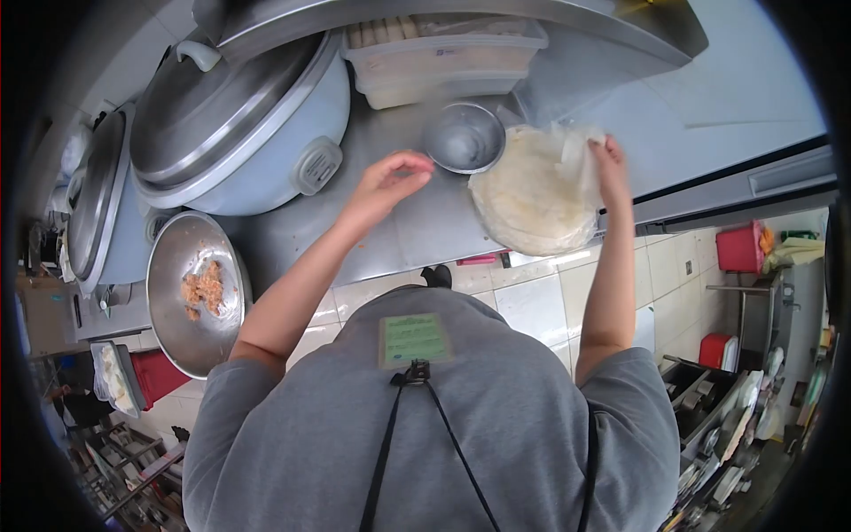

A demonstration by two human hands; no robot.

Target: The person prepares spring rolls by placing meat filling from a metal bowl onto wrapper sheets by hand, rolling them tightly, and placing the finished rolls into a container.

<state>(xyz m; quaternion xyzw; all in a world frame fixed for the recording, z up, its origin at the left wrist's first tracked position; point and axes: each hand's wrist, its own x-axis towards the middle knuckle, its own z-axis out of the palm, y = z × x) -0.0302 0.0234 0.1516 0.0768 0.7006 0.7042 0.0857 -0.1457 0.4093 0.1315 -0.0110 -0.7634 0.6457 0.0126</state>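
Note:
My right hand (609, 170) pinches the edge of a thin, translucent whitish sheet (578, 164), lifted at the right side of a stack of round, pale wrappers (532, 199). Clear plastic shows around the stack's lower edge. Whether the lifted sheet is plastic or a wrapper, I cannot tell. My left hand (390, 184) hovers over the steel counter, left of a small metal bowl (464, 138). Its fingers are loosely bent, the thumb apart from them, with nothing visible between. The small bowl touches or nearly touches the stack's upper left edge; its contents are unclear.
A large metal bowl (168, 293) with orange-brown filling sits at the counter's left end. Two large lidded cookers (239, 173) stand behind it. Stacked plastic tubs (443, 66) holding pale rolls are at the back, under a metal overhang (461, 13).

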